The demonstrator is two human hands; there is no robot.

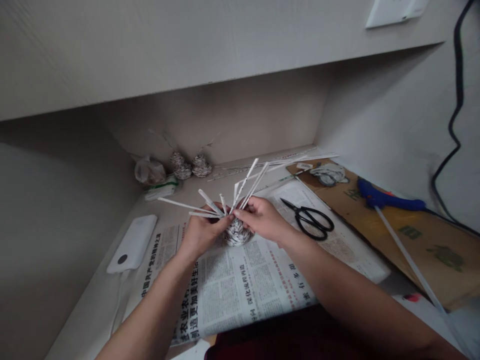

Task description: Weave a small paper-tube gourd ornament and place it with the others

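A small round body woven from rolled newspaper strips (237, 235) stands over the newspaper, its loose paper sticks (245, 185) fanning up and outward. On its left side, my left hand (204, 229) is closed around the base of several sticks, thumb on the top rim. My right hand (262, 217) pinches the sticks at the right of the rim, its thumb meeting the left one near the middle. The fingers behind the weave are partly hidden. Black-handled scissors (314, 223) lie to the right of my right hand.
Two woven paper gourd shapes (180, 166) stand at the back beside a plastic bag (149, 171). Loose paper sticks (270, 164) lie along the back wall. A white power bank (133, 244) is at left. On cardboard (375, 225) at right rests a blue glue gun (390, 199).
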